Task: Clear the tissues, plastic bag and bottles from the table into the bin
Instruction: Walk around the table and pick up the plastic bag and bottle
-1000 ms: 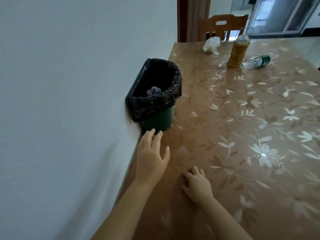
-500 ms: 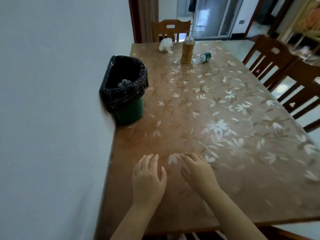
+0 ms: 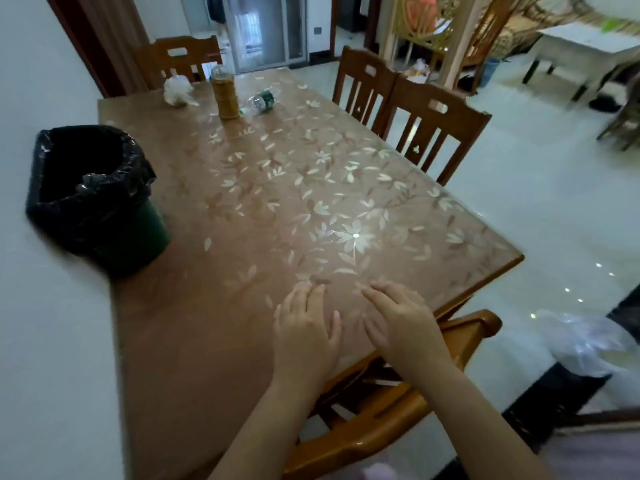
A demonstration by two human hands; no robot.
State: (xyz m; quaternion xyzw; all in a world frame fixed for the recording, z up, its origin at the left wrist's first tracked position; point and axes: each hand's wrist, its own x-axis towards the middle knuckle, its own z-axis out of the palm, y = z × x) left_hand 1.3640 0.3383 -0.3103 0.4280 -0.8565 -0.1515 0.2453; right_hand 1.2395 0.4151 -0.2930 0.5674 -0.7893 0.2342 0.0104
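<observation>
Step in hand: nothing picked up yet; by my reading this is the very start, with both hands idle at the near end of the table point(image 3: 242, 209).
Left hand point(image 3: 306, 332): palm down, flat on or just above the tabletop, fingers spread a little, holding nothing.
Right hand point(image 3: 403, 327): just beside the left, palm down, fingers loosely apart and pointing toward the middle of the table, also empty.
Bin point(image 3: 93, 199): green, lined with a black bag, standing on the table's left edge against the wall point(image 3: 41, 341); something grey lies inside, too dim to tell what.
White crumpled bundle point(image 3: 177, 91): at the far end of the table, near the far chair point(image 3: 180, 58); it may be the plastic bag or the tissues, the view is too soft to say which.
Amber bottle point(image 3: 224, 92): upright, just right of the white bundle, clear cap on top.
Clear bottle point(image 3: 259, 102): lying on its side with a green label, just beside the amber bottle.
Side chairs point(image 3: 412, 116): two, pushed in along the table's right edge.
Next move: all the rubbish sits well apart from the hands, so the person will likely need to walk or lean along the table to reach it. The lying bottle may roll if nudged; the upright one wants a grip round its body. Then each is carried back left to the bin's open mouth.
</observation>
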